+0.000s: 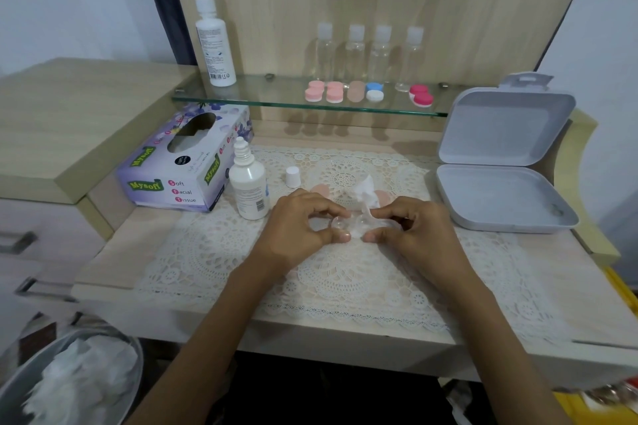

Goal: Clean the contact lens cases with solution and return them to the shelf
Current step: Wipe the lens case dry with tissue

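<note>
At lower left, a bin [79, 379] holds crumpled tissues. Left of centre, the uncapped solution bottle [248, 186] stands just beside the left hand [300, 224], which pinches a clear lens case [340, 222] at centre frame. The right hand [414, 231] pinches a tissue [366, 197] against it. 2 peach lids [319, 189] lie on the lace mat [345, 272] behind.

I judge this case mid-wipe, with capping and shelving left. 5 cases [355, 91] sit on the glass shelf [276, 102] at upper centre; whether they are cleaned, I cannot tell.

Open room lies toward the worktop [110, 262] front edge, while the open grey box [500, 183] crowds the right.
</note>
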Motion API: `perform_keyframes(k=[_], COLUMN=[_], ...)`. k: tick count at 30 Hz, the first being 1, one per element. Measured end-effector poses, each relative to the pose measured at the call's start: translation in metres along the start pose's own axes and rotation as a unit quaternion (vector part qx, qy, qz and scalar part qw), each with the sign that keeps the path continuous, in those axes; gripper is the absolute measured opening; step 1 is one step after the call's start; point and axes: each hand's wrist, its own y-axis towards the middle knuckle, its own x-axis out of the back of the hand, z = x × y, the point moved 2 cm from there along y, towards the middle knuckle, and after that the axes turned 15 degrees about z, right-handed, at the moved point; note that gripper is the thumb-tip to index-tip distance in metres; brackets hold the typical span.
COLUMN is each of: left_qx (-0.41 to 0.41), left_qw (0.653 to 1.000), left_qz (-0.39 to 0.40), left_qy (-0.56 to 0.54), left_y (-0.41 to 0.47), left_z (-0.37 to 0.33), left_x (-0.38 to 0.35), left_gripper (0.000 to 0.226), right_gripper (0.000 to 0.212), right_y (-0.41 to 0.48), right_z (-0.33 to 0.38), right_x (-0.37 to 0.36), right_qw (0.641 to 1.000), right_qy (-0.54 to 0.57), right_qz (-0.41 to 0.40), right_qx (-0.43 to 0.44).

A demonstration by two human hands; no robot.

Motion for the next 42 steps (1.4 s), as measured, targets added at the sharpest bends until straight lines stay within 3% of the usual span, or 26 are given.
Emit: perform_keyframes(k=[14, 34, 39, 42], left_qx=[0.002, -0.004, -0.005, -0.008], left_qw=[1.0, 1.0, 1.0, 1.0], left_qz=[-0.001, -0.002, 0.0, 0.001], left_qy=[0.003, 0.01, 0.004, 0.005], left_y=[0.001, 0.001, 0.001, 0.002], left_z=[0.001, 0.001, 0.002, 0.002], left_x=[0.0, 0.001, 0.0, 0.0], left_gripper=[0.032, 0.03, 0.032, 0.033], right_gripper=[0.025, 0.016, 0.012, 0.009], right_y=[-0.002, -0.004, -0.01, -0.01], right_z=[-0.004, -0.004, 0.005, 0.003], right_x=[0.004, 0.001, 0.006, 0.011], right_qw=[0.999, 0.996, 0.962, 0.973], right_qy=[0.038, 0.078, 0.27, 0.232], right_qz=[-0.011, 0.049, 0.032, -0.01], right_qx=[-0.035, 0.013, 0.009, 0.021])
